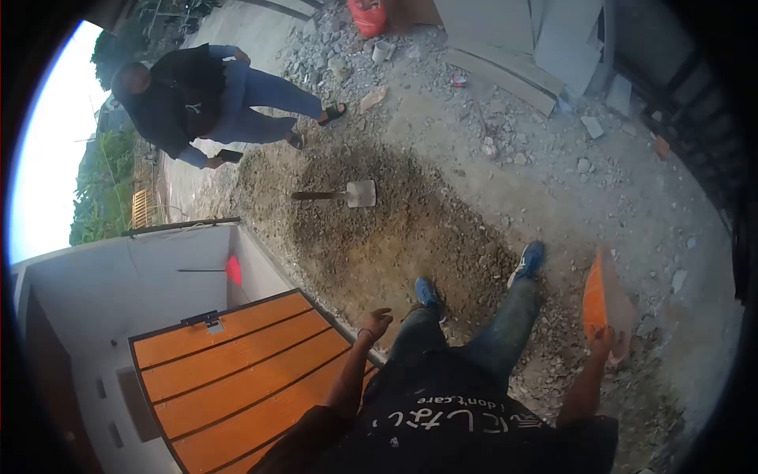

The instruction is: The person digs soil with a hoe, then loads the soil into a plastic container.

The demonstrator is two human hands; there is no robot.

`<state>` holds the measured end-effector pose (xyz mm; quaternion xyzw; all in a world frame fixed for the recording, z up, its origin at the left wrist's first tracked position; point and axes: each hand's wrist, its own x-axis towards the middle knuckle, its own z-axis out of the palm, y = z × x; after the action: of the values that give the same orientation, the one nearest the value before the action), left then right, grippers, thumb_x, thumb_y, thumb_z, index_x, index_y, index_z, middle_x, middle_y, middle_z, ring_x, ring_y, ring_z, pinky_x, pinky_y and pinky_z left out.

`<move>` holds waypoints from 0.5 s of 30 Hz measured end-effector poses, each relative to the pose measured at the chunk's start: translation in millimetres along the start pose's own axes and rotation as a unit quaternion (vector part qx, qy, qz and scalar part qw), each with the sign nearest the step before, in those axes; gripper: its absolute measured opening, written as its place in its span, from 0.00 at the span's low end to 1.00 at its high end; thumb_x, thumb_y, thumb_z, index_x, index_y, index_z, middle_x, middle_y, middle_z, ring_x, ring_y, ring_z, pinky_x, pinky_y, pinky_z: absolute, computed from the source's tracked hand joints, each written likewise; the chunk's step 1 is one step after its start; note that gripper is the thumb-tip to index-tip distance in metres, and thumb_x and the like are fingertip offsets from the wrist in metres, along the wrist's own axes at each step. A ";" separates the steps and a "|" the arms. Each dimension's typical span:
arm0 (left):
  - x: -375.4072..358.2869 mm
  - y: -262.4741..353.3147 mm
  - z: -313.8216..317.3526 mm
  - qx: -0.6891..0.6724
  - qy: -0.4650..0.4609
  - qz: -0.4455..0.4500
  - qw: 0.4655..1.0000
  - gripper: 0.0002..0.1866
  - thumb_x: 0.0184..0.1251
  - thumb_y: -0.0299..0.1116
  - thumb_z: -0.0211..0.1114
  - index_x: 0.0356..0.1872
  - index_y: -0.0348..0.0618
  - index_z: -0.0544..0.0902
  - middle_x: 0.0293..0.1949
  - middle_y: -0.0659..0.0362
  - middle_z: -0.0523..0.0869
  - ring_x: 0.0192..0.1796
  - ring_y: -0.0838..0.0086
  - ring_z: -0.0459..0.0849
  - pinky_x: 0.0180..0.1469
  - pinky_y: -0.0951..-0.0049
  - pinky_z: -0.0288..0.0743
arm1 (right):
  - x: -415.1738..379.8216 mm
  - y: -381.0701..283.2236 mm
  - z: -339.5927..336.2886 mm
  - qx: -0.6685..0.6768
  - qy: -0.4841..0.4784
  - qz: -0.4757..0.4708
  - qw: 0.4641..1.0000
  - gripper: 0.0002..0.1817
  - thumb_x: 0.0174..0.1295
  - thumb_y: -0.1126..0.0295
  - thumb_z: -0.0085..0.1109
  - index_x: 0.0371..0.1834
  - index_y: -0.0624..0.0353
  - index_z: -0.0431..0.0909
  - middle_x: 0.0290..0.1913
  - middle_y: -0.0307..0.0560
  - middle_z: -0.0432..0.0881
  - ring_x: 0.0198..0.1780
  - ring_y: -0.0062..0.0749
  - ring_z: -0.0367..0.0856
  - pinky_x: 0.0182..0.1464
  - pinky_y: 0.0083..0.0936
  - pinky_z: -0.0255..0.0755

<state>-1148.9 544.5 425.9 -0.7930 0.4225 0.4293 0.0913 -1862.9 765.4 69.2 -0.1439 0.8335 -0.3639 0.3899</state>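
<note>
My right hand [602,342] is closed on the edge of an orange and pale bag-like thing [596,296], which hangs beside my right leg over the gravelly ground; its exact kind I cannot tell. My left hand [377,322] holds nothing, its fingers apart, in the air near an orange slatted panel [237,371]. Between my blue shoes and beyond them spreads a low heap of sand and gravel [395,253]. On its far part lies a shovel [362,193], dark handle pointing left.
Another person [213,99] stands beyond the heap at the upper left, a dark flat object [230,156] in one hand. Rubble [320,67] and a red bag [368,17] lie at the top. Boards [505,79] lean at the upper right. A white wall [174,272] stands left.
</note>
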 end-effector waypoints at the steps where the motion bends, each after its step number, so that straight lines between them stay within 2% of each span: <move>1: 3.9 -29.4 0.8 -0.020 0.018 0.004 1.000 0.23 0.58 0.39 0.62 0.54 0.40 0.80 0.44 0.46 0.86 0.48 0.60 0.85 0.52 0.67 0.76 | -12.4 -30.7 3.6 0.091 -0.045 0.033 0.994 0.16 0.66 0.62 0.52 0.50 0.62 0.72 0.45 0.44 0.75 0.43 0.29 0.78 0.37 0.18 0.79; 2: 2.5 -57.9 3.2 -0.038 0.033 0.006 0.999 0.23 0.58 0.39 0.62 0.54 0.40 0.80 0.45 0.46 0.86 0.49 0.59 0.85 0.53 0.67 0.76 | -39.4 -89.8 15.0 0.261 -0.020 0.202 0.944 0.15 0.66 0.63 0.52 0.50 0.60 0.73 0.48 0.44 0.74 0.43 0.31 0.78 0.38 0.18 0.79; 3: -6.1 -80.1 2.8 -0.082 0.034 -0.018 0.996 0.23 0.58 0.39 0.62 0.54 0.40 0.80 0.47 0.45 0.85 0.50 0.58 0.84 0.54 0.66 0.75 | -118.8 -230.6 47.7 0.388 0.137 0.260 0.874 0.15 0.65 0.62 0.51 0.50 0.59 0.74 0.51 0.44 0.73 0.42 0.33 0.78 0.38 0.17 0.79; 4: -11.4 -101.1 -2.7 -0.124 0.037 -0.036 0.991 0.23 0.58 0.39 0.63 0.55 0.41 0.80 0.49 0.45 0.85 0.52 0.57 0.83 0.55 0.66 0.74 | -114.5 -221.0 47.6 0.395 0.115 0.232 0.881 0.15 0.65 0.62 0.51 0.50 0.59 0.74 0.51 0.44 0.73 0.42 0.33 0.78 0.38 0.17 0.79; 5: -5.2 -143.3 5.6 -0.197 0.040 -0.063 0.978 0.23 0.57 0.39 0.63 0.55 0.41 0.81 0.52 0.45 0.83 0.55 0.56 0.81 0.57 0.65 0.73 | -91.1 -191.1 55.8 0.283 0.020 0.162 0.945 0.14 0.63 0.64 0.53 0.45 0.62 0.75 0.45 0.44 0.75 0.40 0.32 0.77 0.38 0.16 0.78; 6: -13.4 -167.6 1.7 -0.227 0.033 -0.126 0.965 0.23 0.57 0.40 0.64 0.54 0.42 0.81 0.53 0.45 0.82 0.55 0.56 0.81 0.58 0.65 0.72 | -75.5 -173.6 79.7 0.303 0.005 0.131 0.944 0.14 0.63 0.64 0.53 0.45 0.62 0.75 0.45 0.44 0.75 0.40 0.32 0.77 0.38 0.16 0.78; 7: -10.4 -242.2 7.9 -0.233 0.043 -0.148 0.960 0.22 0.57 0.40 0.65 0.53 0.43 0.82 0.52 0.46 0.83 0.54 0.58 0.81 0.56 0.65 0.73 | -74.1 -171.3 95.2 0.274 -0.043 0.048 0.960 0.13 0.61 0.65 0.55 0.41 0.64 0.75 0.41 0.44 0.75 0.37 0.31 0.76 0.38 0.17 0.78; 8: -31.2 -258.3 -2.9 -0.276 0.045 -0.174 0.944 0.20 0.56 0.40 0.65 0.49 0.43 0.84 0.45 0.49 0.86 0.44 0.62 0.84 0.46 0.66 0.77 | -71.8 -176.5 104.0 0.227 -0.074 -0.012 0.971 0.12 0.60 0.66 0.56 0.38 0.66 0.75 0.37 0.45 0.75 0.35 0.30 0.75 0.37 0.17 0.78; 9: -30.9 -292.3 -1.8 -0.291 0.035 -0.199 0.935 0.19 0.56 0.39 0.65 0.48 0.43 0.85 0.41 0.51 0.86 0.38 0.65 0.83 0.40 0.67 0.77 | -95.2 -202.2 124.4 0.260 -0.079 -0.009 0.962 0.10 0.57 0.69 0.59 0.32 0.68 0.75 0.31 0.45 0.74 0.32 0.29 0.74 0.35 0.17 0.77; 10: -36.1 -331.1 1.5 -0.303 0.021 -0.228 0.925 0.18 0.56 0.39 0.64 0.47 0.43 0.85 0.36 0.54 0.86 0.32 0.67 0.83 0.34 0.68 0.77 | -122.7 -221.0 148.8 0.242 -0.072 -0.051 0.966 0.11 0.57 0.69 0.59 0.33 0.68 0.74 0.32 0.45 0.74 0.33 0.29 0.74 0.35 0.17 0.77; 11: -33.8 -374.5 5.2 -0.346 0.014 -0.218 0.913 0.17 0.56 0.39 0.64 0.46 0.44 0.86 0.34 0.55 0.86 0.29 0.69 0.82 0.31 0.68 0.76 | -158.6 -244.8 178.0 0.219 -0.064 -0.089 0.969 0.11 0.57 0.69 0.59 0.33 0.68 0.74 0.32 0.46 0.74 0.33 0.30 0.74 0.34 0.18 0.77; 12: -28.8 -418.3 12.6 -0.388 0.005 -0.213 0.897 0.16 0.56 0.39 0.63 0.45 0.45 0.86 0.31 0.57 0.86 0.25 0.70 0.80 0.28 0.69 0.74 | -250.9 -324.8 212.0 0.405 -0.044 0.073 0.910 0.11 0.57 0.69 0.58 0.33 0.68 0.73 0.32 0.46 0.74 0.35 0.31 0.75 0.35 0.19 0.77; 14: -17.8 -482.4 16.8 -0.390 -0.008 -0.272 0.880 0.16 0.56 0.39 0.63 0.43 0.46 0.87 0.32 0.57 0.86 0.27 0.70 0.82 0.28 0.68 0.75 | -325.2 -362.6 265.8 0.348 -0.076 0.062 0.932 0.12 0.56 0.70 0.57 0.37 0.68 0.72 0.34 0.48 0.75 0.30 0.31 0.78 0.29 0.16 0.79; 15: -20.5 -512.0 20.5 -0.384 0.005 -0.258 0.887 0.13 0.60 0.34 0.58 0.44 0.45 0.85 0.29 0.59 0.82 0.25 0.70 0.79 0.28 0.68 0.73 | -339.1 -360.7 294.4 0.351 -0.066 0.086 0.930 0.08 0.58 0.72 0.57 0.37 0.65 0.74 0.35 0.46 0.78 0.36 0.37 0.81 0.32 0.20 0.80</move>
<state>-783.6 887.8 317.2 -0.8491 0.0058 0.5154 -0.1150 -1434.5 547.2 386.5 0.0505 0.6337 -0.5882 0.4998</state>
